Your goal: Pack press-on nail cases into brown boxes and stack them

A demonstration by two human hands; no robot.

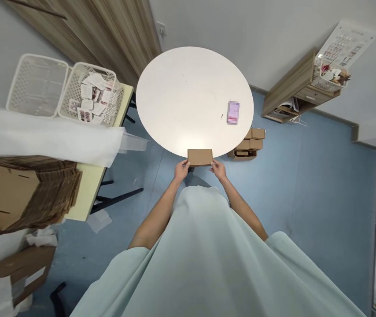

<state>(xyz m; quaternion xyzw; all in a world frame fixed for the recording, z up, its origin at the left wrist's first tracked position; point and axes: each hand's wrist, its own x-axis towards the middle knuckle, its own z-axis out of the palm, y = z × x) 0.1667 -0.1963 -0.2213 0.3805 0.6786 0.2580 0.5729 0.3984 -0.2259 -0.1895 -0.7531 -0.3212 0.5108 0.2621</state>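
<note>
A small brown cardboard box, its lid closed, is held level at the near edge of the round white table. My left hand grips its left end, thumb and fingers closed on the corner. At the opposite end my right hand pinches the right corner. Whether the box rests on the table rim or hangs just in front of it, I cannot tell. Farther off on the tabletop, to the right, lies a blurred-out pink and purple item.
Stacked cardboard boxes stand on the floor right of the table. On the left, a yellow side table bears flattened cardboard, white wrapping sheet and an open plastic basket of small packets. A wooden cabinet stands at the right wall.
</note>
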